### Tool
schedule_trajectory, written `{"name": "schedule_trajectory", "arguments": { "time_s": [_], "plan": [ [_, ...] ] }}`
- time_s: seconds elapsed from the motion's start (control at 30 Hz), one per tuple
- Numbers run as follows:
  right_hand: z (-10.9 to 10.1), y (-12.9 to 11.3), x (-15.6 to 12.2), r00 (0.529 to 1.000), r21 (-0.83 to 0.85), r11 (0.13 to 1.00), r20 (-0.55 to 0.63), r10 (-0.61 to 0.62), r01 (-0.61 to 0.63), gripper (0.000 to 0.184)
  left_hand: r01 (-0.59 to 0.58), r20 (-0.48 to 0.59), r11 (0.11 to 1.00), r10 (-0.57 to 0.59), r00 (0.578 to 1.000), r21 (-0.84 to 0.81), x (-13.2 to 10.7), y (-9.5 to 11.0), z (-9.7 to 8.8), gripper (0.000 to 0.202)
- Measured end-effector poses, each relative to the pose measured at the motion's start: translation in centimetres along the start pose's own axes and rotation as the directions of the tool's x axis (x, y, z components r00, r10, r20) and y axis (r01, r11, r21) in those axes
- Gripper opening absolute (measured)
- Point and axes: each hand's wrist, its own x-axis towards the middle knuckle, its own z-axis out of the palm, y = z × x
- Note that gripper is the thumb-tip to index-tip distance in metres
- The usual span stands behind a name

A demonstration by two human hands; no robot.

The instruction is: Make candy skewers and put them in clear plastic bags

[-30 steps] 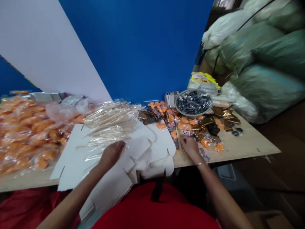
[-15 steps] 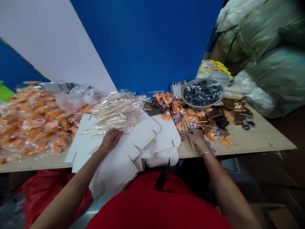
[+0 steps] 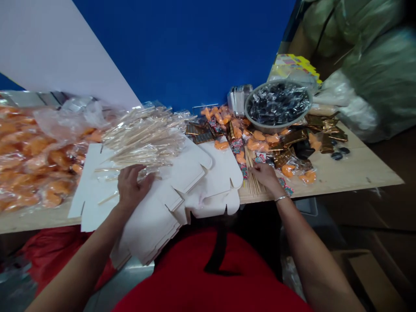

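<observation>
My left hand lies with its fingers spread on a stack of flat white cardboard box blanks, at the near edge of a heap of wooden sticks in clear wrap. My right hand rests on a small bundle of bare wooden skewers near the table's front edge, fingers curled on them. Just beyond it lie orange and gold wrapped sweets.
A grey bowl of dark wrapped sweets stands at the back right. Bags of orange snacks fill the left of the wooden table. A blue wall is behind. Large grey-green sacks stand to the right.
My left hand has slid left over the white blanks toward the wrapped sticks and spread its fingers. My right hand stays on the skewers. The view has tilted down.
</observation>
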Motion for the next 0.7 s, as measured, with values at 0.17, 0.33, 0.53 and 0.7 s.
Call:
{"name": "schedule_trajectory", "arguments": {
  "time_s": [0.17, 0.33, 0.53, 0.7],
  "plan": [
    [0.1, 0.3, 0.0, 1.0, 0.02, 1.0, 0.001, -0.016, 0.016, 0.031, -0.008, 0.003, 0.999, 0.008, 1.0, 0.032, -0.2, 0.2, 0.0, 0.03],
    [0.3, 0.1, 0.3, 0.999, -0.028, 0.999, 0.003, -0.035, 0.035, 0.025, 0.003, -0.027, 1.0, -0.002, 1.0, 0.027, -0.3, 0.1, 0.3, 0.03],
    [-0.3, 0.2, 0.5, 0.995, -0.006, 0.997, 0.06, -0.08, 0.081, 0.032, -0.025, -0.067, 0.999, 0.027, 0.997, 0.037, -0.4, 0.8, 0.4, 0.029],
    [-0.7, 1.7, 0.3, 0.991, 0.177, 0.984, 0.124, -0.043, 0.02, 0.035, -0.05, -0.054, 0.998, 0.048, 0.997, -0.048, -1.3, 5.1, -0.2, 0.026]
  ]
}}
